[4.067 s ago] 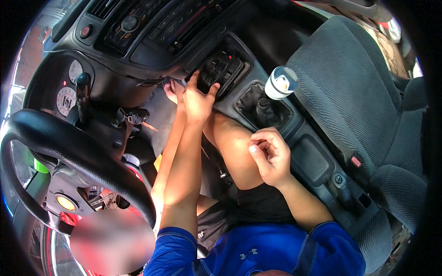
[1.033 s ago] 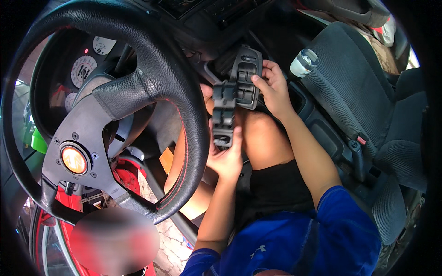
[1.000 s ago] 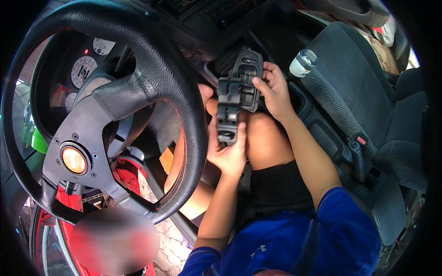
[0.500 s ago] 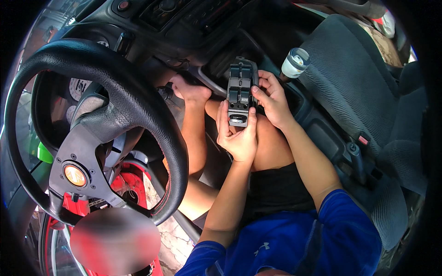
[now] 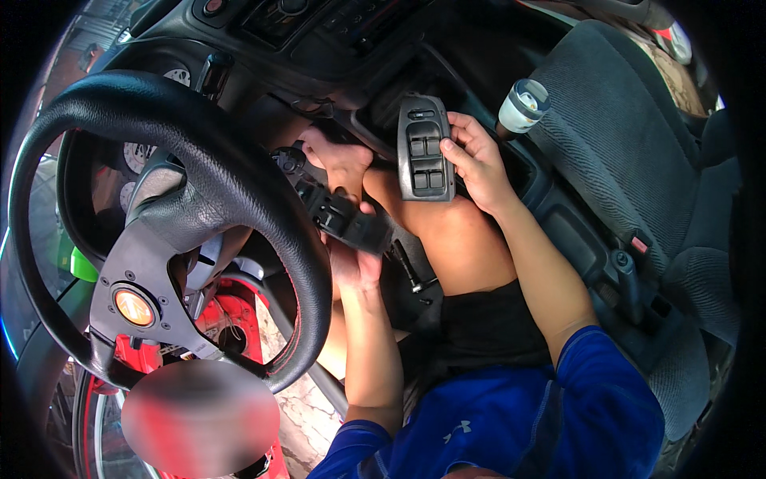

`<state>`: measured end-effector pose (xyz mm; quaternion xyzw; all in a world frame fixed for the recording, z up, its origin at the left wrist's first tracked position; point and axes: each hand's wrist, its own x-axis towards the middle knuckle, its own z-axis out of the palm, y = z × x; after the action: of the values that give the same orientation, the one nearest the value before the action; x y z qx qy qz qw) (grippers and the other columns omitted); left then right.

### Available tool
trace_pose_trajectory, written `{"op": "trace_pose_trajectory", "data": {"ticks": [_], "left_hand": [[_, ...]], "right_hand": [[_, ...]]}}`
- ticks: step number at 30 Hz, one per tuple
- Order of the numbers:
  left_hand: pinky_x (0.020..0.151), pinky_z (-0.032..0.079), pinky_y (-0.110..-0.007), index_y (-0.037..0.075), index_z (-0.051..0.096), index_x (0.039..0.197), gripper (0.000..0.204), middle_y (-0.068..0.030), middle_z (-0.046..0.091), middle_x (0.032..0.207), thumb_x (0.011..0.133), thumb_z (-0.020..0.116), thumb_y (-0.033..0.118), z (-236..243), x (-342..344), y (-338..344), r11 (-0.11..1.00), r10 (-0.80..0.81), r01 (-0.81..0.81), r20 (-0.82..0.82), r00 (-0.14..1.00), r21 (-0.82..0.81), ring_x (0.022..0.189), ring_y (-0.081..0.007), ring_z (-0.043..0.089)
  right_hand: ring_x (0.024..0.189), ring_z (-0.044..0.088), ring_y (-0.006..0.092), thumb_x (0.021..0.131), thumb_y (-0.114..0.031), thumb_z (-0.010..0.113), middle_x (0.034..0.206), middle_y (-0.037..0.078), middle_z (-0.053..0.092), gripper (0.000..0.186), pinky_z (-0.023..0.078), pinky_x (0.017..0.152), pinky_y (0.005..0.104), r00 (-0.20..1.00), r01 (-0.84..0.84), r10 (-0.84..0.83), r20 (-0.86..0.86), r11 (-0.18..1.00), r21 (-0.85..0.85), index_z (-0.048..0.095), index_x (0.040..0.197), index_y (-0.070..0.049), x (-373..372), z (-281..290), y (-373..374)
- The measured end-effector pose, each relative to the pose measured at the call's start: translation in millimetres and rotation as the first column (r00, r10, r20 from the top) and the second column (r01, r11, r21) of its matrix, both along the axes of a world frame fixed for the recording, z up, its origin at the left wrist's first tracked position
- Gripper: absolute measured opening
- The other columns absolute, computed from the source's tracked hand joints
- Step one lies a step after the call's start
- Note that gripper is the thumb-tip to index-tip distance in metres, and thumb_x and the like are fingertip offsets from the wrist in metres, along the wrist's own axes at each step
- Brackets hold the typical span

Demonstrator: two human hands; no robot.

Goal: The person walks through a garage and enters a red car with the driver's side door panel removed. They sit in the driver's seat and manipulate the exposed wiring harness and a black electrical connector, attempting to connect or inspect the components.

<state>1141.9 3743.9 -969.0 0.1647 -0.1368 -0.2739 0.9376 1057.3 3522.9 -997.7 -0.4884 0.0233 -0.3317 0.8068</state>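
Observation:
My right hand (image 5: 482,169) is closed on the right edge of a grey window switch panel (image 5: 408,164), thumb on its front. The panel is upright above my knee, with several dark switches facing up. My left hand (image 5: 356,265) grips a black switch unit (image 5: 369,232) from below, tilted beside the steering wheel rim. The unit lies apart from the grey panel, its details partly blurred. Some of the left fingers are hidden beneath it.
The steering wheel (image 5: 171,219) fills the left side. A lidded cup (image 5: 523,108) stands right of my right hand, by the passenger seat (image 5: 618,136). A handbrake lever (image 5: 626,275) is at the right. A slim dark tool (image 5: 405,265) lies between my legs.
My left hand has moved left and down from the right hand, carrying the black switch unit. The right hand has kept the grey panel, now turned to show a different switch layout.

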Motion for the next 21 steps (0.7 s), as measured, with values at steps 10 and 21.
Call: {"op": "trace_pose_trajectory", "data": {"ticks": [10,21], "left_hand": [[0.088,0.059,-0.039,0.0,0.057,0.133,0.049,-0.0164,0.07,0.115,0.106,0.045,0.039,10,-15,-32,0.896,-0.167,0.093,0.135,0.977,0.434,0.107,-0.0256,0.069],[0.084,0.054,-0.021,-0.007,0.051,0.145,0.045,-0.008,0.071,0.117,0.105,0.059,0.013,44,-13,-65,0.756,-0.16,-0.191,0.459,0.874,0.626,0.097,-0.0083,0.067]], "right_hand": [[0.101,0.058,0.0066,0.103,-0.013,0.062,0.118,0.005,0.066,0.04,0.044,0.085,0.0229,1.0,-0.006,0.007,0.016,0.999,-0.039,0.051,0.139,-0.001,-2,1,1],[0.101,0.059,0.0097,0.102,-0.005,0.059,0.11,0.004,0.064,0.036,0.048,0.093,0.0255,1.0,-0.006,0.005,-0.018,0.999,-0.038,0.054,0.137,0.001,0,1,1]]}}
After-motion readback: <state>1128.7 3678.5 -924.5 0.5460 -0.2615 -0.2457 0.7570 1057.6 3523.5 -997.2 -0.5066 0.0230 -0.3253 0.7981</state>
